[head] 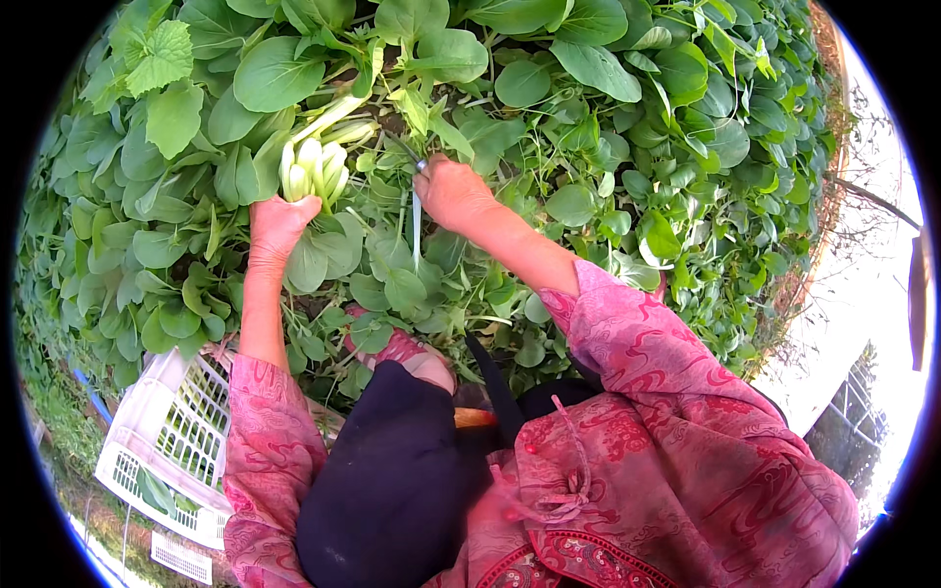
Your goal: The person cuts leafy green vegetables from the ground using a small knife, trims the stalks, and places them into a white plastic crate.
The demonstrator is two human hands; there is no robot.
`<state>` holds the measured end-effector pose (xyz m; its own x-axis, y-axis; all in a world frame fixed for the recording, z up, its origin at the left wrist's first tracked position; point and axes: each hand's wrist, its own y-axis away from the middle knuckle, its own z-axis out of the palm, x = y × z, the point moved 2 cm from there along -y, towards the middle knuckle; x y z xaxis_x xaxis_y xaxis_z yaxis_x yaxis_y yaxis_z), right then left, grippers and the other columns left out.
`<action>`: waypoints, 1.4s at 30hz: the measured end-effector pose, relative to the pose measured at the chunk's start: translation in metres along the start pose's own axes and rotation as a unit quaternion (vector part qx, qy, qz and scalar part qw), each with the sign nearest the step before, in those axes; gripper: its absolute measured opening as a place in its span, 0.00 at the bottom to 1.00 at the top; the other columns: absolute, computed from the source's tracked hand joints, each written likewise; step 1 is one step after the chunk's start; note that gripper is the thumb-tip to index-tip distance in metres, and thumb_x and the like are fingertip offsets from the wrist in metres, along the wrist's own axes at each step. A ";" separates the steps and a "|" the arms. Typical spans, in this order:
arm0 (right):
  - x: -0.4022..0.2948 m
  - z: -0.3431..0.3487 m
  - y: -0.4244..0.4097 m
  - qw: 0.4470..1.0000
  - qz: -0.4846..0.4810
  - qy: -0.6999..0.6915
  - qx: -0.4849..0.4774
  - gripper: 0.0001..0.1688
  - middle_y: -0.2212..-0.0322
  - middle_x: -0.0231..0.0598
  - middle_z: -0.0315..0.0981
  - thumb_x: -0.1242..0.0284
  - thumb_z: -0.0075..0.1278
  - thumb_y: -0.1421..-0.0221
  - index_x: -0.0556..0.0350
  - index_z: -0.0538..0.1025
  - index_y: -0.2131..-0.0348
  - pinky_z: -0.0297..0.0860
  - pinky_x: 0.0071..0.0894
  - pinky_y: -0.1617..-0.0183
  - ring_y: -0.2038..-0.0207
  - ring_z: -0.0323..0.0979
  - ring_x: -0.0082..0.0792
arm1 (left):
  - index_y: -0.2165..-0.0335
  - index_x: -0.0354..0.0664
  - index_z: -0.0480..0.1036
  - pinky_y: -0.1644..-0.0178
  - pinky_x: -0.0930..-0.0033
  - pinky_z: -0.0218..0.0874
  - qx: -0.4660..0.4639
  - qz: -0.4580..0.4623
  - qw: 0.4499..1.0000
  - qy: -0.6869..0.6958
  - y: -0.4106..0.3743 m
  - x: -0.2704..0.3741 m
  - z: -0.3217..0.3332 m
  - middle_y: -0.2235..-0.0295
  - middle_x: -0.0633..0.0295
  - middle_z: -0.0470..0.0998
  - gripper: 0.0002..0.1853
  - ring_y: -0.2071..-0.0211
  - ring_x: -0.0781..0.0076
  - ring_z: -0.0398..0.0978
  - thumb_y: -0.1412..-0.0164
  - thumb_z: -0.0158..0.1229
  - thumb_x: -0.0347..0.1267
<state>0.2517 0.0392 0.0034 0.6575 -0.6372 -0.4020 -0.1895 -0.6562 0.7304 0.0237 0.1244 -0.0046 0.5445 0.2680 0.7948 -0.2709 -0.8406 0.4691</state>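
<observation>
Several pale stalks of leafy greens [316, 169] are bunched in my left hand [283, 224], their stem ends up and the leaves partly hidden by the hand. To the right, my right hand [450, 192] is closed around the handle of a small knife [420, 165]. Its dark blade points up and left, towards the bases of plants still rooted. A pale thin strip [417, 228] hangs or lies just below my right hand; what it is I cannot tell. Broad-leaved greens [279, 75] stand right in front of both hands.
At the lower left stands a white plastic crate [136, 426] with slotted walls and some leaves inside. Dense greens [110, 213] spread on the left and right. My shoe [412, 356] rests among low leaves. A pale strip of ground [823, 331] borders the plants at right.
</observation>
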 end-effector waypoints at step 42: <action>0.029 -0.141 0.250 0.916 -0.178 -0.159 0.323 0.17 0.82 0.35 0.68 0.71 0.59 0.59 0.56 0.70 0.68 0.66 0.27 0.70 0.78 0.65 0.25 | 0.43 0.33 0.47 0.41 0.53 0.52 -0.182 0.110 0.878 0.430 0.164 0.172 -0.034 0.45 0.40 0.58 0.47 0.45 0.45 0.60 0.64 0.54 0.34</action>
<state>0.3259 -0.0863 0.2522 0.5350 -0.3550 -0.7667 -0.4644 -0.8816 0.0841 0.0460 0.0491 0.2219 -0.3100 0.5060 0.8049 -0.6155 -0.7521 0.2357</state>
